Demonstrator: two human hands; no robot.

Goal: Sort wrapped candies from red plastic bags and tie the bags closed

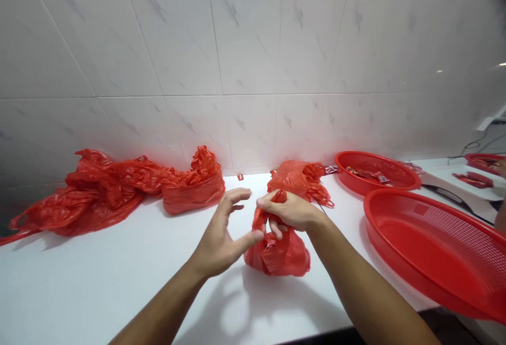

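A filled red plastic bag [290,258] stands at the middle of the white table, its top gathered into a twist. My right hand [290,210] is closed around the bag's handles, and a loop of red plastic pokes up above the thumb. Just left of the bag, my left hand [225,239] is held with fingers curved and thumb apart, nothing between them; its thumb tip is close to the bag's handle. Small wrapped pieces show faintly through the bag's opening. Behind my right hand lies another full red bag [292,176] against the wall.
Red bags [193,189] and a crumpled bag heap [90,192] line the wall on the left. To the right are a round red basin [351,179] with small packets and a large red basket [395,271]. Part of another person's arm [501,213] shows at the far right.
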